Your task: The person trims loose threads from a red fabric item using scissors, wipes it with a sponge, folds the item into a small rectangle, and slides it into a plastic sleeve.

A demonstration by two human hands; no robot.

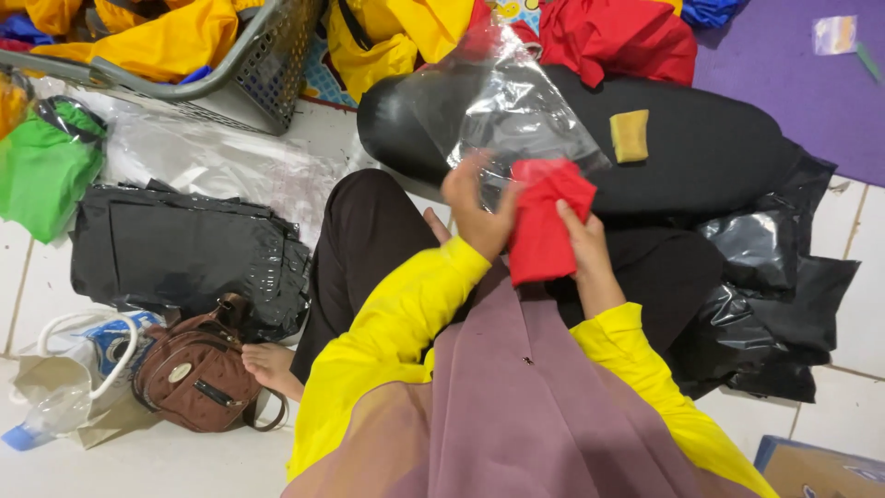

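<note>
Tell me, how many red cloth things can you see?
2. One folded red cloth sits between the left hand and right hand, partly inside a clear plastic bag. One crumpled red cloth heap lies at the top. More may be hidden in the grey basket.

Handbag (195, 369) left of knee; basket (267, 65) beyond bag stack (184, 254).

We are seeing a bright, evenly lit scene, with soft light seeming to fall from above and casting only faint shadows on the floor (55, 277). Glare is streaking the clear plastic bag (516, 101) just above the hands and glinting off the black plastic sheets (765, 277) to their right. The left hand (475, 207) is blurring slightly; the corners are bending a little.
</note>
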